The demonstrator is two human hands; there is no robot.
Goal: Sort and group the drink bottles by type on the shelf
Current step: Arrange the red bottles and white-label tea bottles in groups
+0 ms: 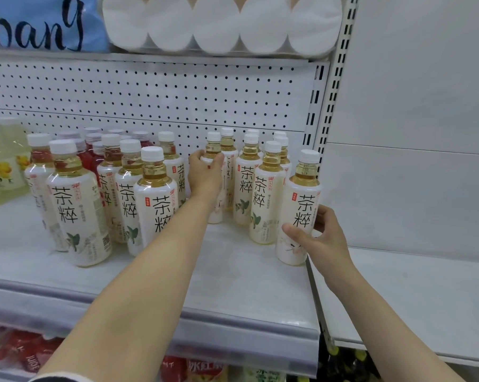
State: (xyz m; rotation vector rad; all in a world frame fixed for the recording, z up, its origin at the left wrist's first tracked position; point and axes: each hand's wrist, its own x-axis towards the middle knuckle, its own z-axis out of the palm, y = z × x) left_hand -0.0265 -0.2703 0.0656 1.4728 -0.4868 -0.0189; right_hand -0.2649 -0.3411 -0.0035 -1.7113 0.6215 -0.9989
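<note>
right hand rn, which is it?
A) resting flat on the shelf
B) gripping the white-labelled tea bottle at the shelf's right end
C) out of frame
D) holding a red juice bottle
B: the right hand curls thumb and fingers round the white-labelled, white-capped amber tea bottle standing at the right end of the white shelf.

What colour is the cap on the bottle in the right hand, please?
White cap, head view.
</note>
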